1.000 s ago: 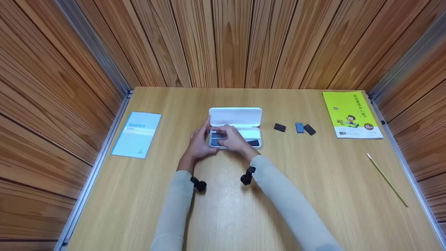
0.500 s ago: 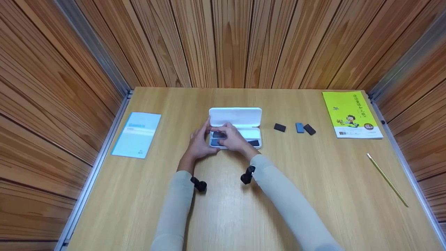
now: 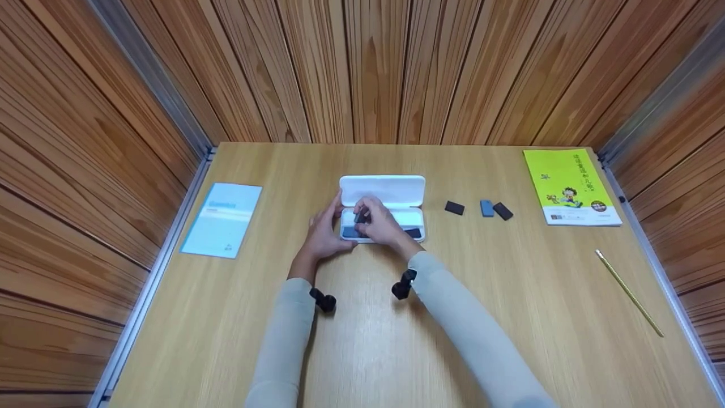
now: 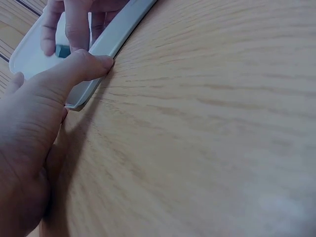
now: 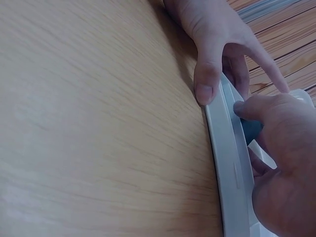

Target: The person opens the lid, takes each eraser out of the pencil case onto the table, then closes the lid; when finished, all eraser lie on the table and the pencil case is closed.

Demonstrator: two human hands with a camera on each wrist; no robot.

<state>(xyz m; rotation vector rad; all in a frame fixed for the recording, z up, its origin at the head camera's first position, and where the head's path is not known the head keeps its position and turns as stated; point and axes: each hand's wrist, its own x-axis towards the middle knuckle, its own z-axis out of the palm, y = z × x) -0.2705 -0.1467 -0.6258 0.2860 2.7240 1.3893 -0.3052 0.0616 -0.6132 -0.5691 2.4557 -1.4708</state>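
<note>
At the middle of the wooden table (image 3: 362, 340), a white case (image 3: 383, 189) is seen lying open, its lid raised toward the far wall and its long axis running from left to right across the table. The left hand (image 3: 324, 232) is laid against the case's left end: in the left wrist view its thumb (image 4: 74, 74) is stretched out nearly straight and pressed to the case's near rim, the hand being relaxed and wrapped round nothing. The right hand (image 3: 380, 222) is held over the left half of the tray, its fingers curled, and a small dark piece (image 3: 360, 216) is pinched between the fingertips; the piece appears tilted up out of the tray, though its exact lie is partly hidden by the fingers. In the right wrist view the dark piece (image 5: 251, 129) is seen gripped just above the case's rim (image 5: 227, 148). Another dark piece (image 3: 413, 232) is seen lying flat in the tray's right end.

To the right of the case, apart from it, three small blocks (image 3: 480, 208) are laid in a row, two dark and one blue. A yellow-green book (image 3: 569, 184) lies at the far right, a pencil (image 3: 627, 292) nearer on the right, and a pale blue booklet (image 3: 222, 218) on the left.
</note>
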